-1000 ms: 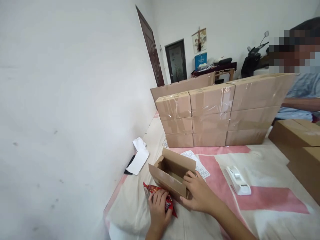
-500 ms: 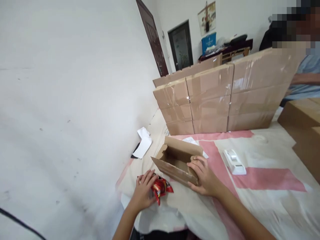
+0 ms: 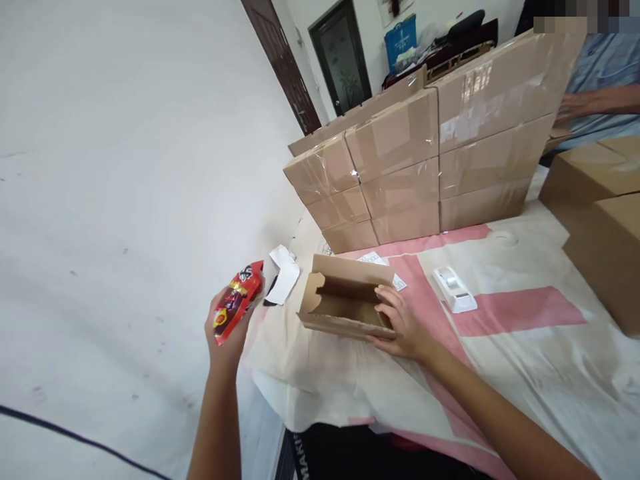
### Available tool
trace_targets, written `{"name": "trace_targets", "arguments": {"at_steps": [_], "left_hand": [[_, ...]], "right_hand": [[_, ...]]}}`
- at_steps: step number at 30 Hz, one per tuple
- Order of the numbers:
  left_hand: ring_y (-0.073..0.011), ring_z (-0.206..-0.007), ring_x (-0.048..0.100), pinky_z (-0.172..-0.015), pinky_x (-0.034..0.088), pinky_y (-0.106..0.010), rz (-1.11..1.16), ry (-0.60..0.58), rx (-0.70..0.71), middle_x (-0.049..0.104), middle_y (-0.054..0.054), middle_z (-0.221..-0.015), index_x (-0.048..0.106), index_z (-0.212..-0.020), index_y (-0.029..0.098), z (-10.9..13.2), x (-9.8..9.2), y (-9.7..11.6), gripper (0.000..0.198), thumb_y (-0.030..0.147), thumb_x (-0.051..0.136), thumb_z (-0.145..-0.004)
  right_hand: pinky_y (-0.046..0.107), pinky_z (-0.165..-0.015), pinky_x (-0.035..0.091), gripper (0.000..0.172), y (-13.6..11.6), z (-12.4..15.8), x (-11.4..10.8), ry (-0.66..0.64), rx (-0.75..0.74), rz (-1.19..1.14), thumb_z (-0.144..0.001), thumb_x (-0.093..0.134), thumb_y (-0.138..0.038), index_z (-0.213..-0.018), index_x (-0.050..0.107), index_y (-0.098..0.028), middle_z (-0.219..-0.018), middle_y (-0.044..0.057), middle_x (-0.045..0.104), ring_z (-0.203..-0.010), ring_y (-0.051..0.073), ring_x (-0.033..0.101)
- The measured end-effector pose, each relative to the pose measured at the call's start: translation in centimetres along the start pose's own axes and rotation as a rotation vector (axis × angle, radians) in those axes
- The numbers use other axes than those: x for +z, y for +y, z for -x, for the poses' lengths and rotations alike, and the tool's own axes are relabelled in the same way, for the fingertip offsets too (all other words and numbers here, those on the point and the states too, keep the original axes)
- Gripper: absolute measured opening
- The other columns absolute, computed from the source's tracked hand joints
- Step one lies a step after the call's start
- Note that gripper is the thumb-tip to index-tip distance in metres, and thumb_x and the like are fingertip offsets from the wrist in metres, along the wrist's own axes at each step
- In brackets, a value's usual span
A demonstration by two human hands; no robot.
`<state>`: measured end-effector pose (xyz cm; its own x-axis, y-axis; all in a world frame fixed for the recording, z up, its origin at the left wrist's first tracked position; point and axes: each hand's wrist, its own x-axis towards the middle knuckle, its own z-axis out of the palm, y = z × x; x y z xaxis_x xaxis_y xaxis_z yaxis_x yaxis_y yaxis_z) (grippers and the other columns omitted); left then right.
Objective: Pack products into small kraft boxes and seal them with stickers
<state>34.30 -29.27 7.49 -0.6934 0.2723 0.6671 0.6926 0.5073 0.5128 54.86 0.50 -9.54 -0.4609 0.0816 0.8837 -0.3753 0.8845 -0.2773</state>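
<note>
A red snack packet (image 3: 238,301) with dark and yellow print is raised in my left hand (image 3: 227,328), left of the table and in front of the white wall. On the cloth lies a small cardboard box (image 3: 345,323), its top open and its inside bare. My right hand (image 3: 400,327) grips the right end of this box, fingers over the edge and thumb along the near side. A white tape dispenser (image 3: 455,289) stands to the right of that hand.
Taped cardboard boxes (image 3: 400,167) form a wall across the back of the table. More cartons (image 3: 600,193) stand at right, near another person's arm (image 3: 600,101). White paper (image 3: 285,277) lies by the left wall, and a printed sheet (image 3: 399,282) lies behind the open box.
My left hand has lifted the red packet off the cloth, up and to the left. The open box has turned a little, with my right hand still on its right end.
</note>
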Motion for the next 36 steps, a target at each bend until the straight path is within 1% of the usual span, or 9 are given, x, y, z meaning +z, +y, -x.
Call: {"name": "trace_targets", "arguments": {"at_steps": [2,7,10,13,17,20,26,33,36], "left_hand": [[-0.0282,-0.110,0.070,-0.091,0.058,-0.038,0.047,-0.170,0.061,0.070,-0.009,-0.126,0.060,-0.131,0.024,-2.0,-0.5,5.1,0.058,0.046,0.077,-0.080],[-0.0249,-0.110,0.068,-0.092,0.054,-0.035,-0.040,-1.044,0.430,0.071,-0.003,-0.125,0.066,-0.126,0.030,-3.6,2.1,14.3,0.040,0.035,0.068,-0.086],[-0.0244,-0.100,0.069,-0.083,0.053,-0.032,-0.221,-1.379,0.358,0.075,-0.001,-0.115,0.069,-0.118,0.030,-2.6,6.4,14.5,0.035,0.035,0.065,-0.083],[-0.0253,-0.094,0.070,-0.076,0.052,-0.031,-0.305,-1.552,0.250,0.077,-0.003,-0.111,0.072,-0.112,0.028,-1.1,10.9,12.3,0.033,0.039,0.063,-0.082],[-0.0321,-0.092,0.071,-0.078,0.052,-0.039,-0.381,-1.570,0.236,0.077,-0.011,-0.110,0.077,-0.101,0.023,0.2,14.4,10.4,0.033,0.043,0.057,-0.084],[-0.0319,-0.094,0.071,-0.082,0.051,-0.039,-0.331,-1.569,0.278,0.077,-0.008,-0.113,0.077,-0.110,0.028,0.6,14.6,10.6,0.040,0.052,0.061,-0.083],[-0.0306,-0.116,0.065,-0.093,0.049,-0.038,-0.185,-1.371,0.357,0.067,-0.006,-0.139,0.059,-0.142,0.032,0.9,10.4,10.7,0.063,0.069,0.046,-0.093],[-0.0289,-0.128,0.052,-0.108,0.044,-0.045,-0.072,-1.154,0.456,0.069,-0.004,-0.132,0.074,-0.122,0.033,3.3,6.4,5.2,0.045,0.056,0.040,-0.102],[-0.0291,-0.125,0.052,-0.108,0.043,-0.046,-0.056,-1.048,0.449,0.068,-0.008,-0.126,0.073,-0.121,0.029,4.5,6.4,3.1,0.041,0.052,0.046,-0.101]], "right_hand": [[0.064,-0.111,0.047,0.056,-0.6,-0.1,-0.2,0.004,-0.016,-0.049,-0.081,0.081,-0.035,-0.120,0.045,-0.021,-0.142,0.021,0.044,-0.144,0.042,0.040],[0.060,-0.109,0.051,0.066,-2.1,-0.8,-1.0,0.122,0.038,-0.135,-0.073,0.088,-0.041,-0.117,0.042,-0.024,-0.133,0.016,0.041,-0.139,0.040,0.045],[0.060,-0.108,0.052,0.069,-1.9,-0.7,-1.1,0.168,0.072,-0.141,-0.070,0.091,-0.041,-0.115,0.041,-0.025,-0.128,0.014,0.040,-0.136,0.040,0.047],[0.061,-0.108,0.051,0.069,-1.7,-0.3,-0.9,0.143,0.133,-0.150,-0.067,0.092,-0.041,-0.110,0.040,-0.026,-0.128,0.013,0.040,-0.137,0.040,0.046],[0.061,-0.111,0.049,0.066,-1.8,-0.1,-0.9,0.110,0.182,-0.136,-0.068,0.091,-0.042,-0.109,0.041,-0.027,-0.130,0.012,0.042,-0.139,0.039,0.046],[0.059,-0.110,0.049,0.061,-1.9,-0.5,-1.6,0.036,0.215,-0.093,-0.071,0.088,-0.047,-0.106,0.042,-0.025,-0.133,0.015,0.043,-0.140,0.039,0.045],[0.056,-0.098,0.055,0.062,-0.9,-3.7,-4.0,-0.294,0.307,-0.001,-0.067,0.087,-0.058,-0.101,0.049,-0.022,-0.142,0.022,0.046,-0.134,0.042,0.051],[0.057,-0.113,0.044,0.054,-0.7,-4.5,-3.4,-0.495,0.128,-0.045,-0.083,0.071,-0.025,-0.134,0.055,-0.021,-0.149,0.016,0.050,-0.147,0.037,0.036],[0.057,-0.112,0.044,0.035,-0.9,-3.5,-2.2,-0.467,0.040,-0.108,-0.088,0.068,-0.029,-0.123,0.067,-0.024,-0.129,0.013,0.065,-0.139,0.034,0.044]]}}
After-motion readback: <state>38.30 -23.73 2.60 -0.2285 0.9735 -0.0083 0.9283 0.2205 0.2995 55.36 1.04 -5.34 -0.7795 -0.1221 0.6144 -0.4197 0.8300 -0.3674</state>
